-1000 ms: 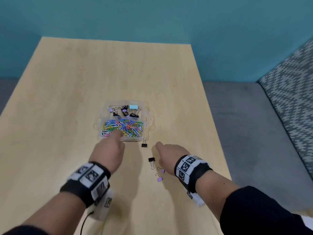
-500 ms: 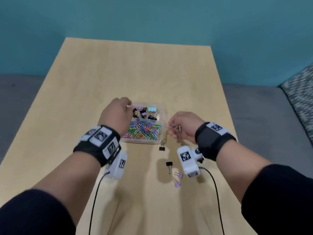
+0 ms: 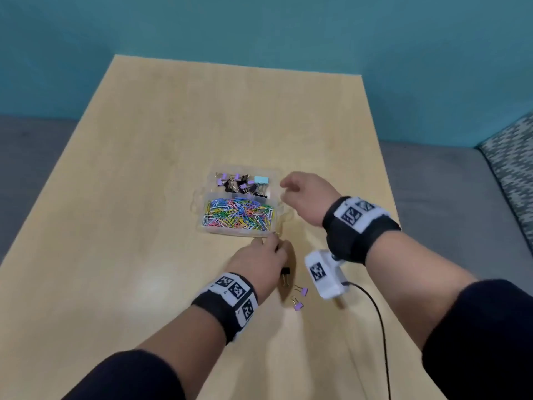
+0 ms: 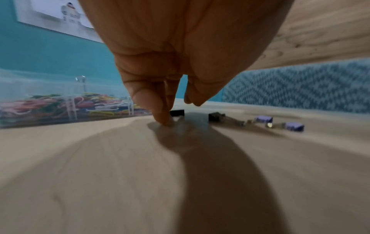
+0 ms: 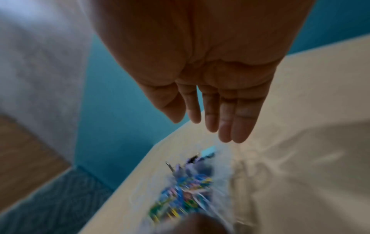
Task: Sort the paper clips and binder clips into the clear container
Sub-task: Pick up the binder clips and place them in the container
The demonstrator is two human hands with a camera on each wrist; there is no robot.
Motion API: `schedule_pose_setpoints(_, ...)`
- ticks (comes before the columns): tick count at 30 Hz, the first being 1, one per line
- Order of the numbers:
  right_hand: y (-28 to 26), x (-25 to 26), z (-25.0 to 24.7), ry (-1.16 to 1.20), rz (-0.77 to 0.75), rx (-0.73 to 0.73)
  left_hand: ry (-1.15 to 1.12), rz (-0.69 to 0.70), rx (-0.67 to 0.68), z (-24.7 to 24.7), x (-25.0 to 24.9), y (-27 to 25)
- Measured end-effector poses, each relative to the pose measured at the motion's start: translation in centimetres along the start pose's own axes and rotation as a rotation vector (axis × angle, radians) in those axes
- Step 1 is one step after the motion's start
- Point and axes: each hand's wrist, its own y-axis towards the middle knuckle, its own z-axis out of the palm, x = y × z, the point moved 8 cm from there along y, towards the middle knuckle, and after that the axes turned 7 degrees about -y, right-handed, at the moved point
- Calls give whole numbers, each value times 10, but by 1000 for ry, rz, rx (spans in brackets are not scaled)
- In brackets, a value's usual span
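Left hand (image 3: 261,262) fingertips down at a black binder clip (image 4: 177,113) on the table (image 3: 144,226) just below the clear container (image 3: 239,230), grip unclear; right hand (image 3: 307,194) spread, empty beside container; 2 purple clips (image 3: 300,298) nearby.

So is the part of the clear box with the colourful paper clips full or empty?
Nearly full. The near part of the clear box holds a thick heap of colourful paper clips that covers its floor; the left wrist view shows the heap below the rim.
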Motion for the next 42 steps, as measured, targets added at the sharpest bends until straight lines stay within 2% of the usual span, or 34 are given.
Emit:
schedule_pose_setpoints(5,-65,-48,37,-315,-49,141,69,45,-22,5,3,-4)
schedule_pose_setpoints(9,-104,-64,78,-440,-146,261,1,-12,-24,10,10,-11)
schedule_pose_setpoints(14,-115,-64,102,-467,-173,178,-222,-174,-99,13,20,-18)
schedule_pose_setpoints(18,-117,-66,102,-406,-113,112,-301,-236,-95,15,19,-24)
schedule_pose_setpoints(21,-120,-71,99,-339,-31,141,-312,-245,-62,20,19,-26)
schedule_pose_setpoints(23,-122,-83,93,-94,120,91,-332,-253,-59,21,18,-28)
schedule_pose_setpoints(25,-131,-100,92,507,371,15,-358,-252,-83,17,18,-31)
schedule_pose_setpoints(27,-140,-103,100,1032,508,10,-380,-211,-71,13,13,-32)
schedule_pose_setpoints(28,-143,-103,101,1156,533,21,-356,-157,-57,12,8,-31)
schedule_pose_setpoints(30,-148,-100,102,1219,535,57,-253,-35,-32,11,-4,-28)
schedule_pose_setpoints(33,-150,-103,109,1114,535,102,-122,87,-19,12,-14,-20)
schedule_pose_setpoints(35,-148,-102,107,757,467,117,-65,147,18,14,-17,-15)
schedule_pose_setpoints(38,-143,-87,105,19,247,177,-53,171,69,17,-15,-9)
schedule_pose_setpoints(39,-142,-79,106,-119,184,190,-56,164,74,19,-13,-7)
schedule_pose_setpoints(42,-136,-64,110,-241,65,209,-92,141,63,20,-8,-4)
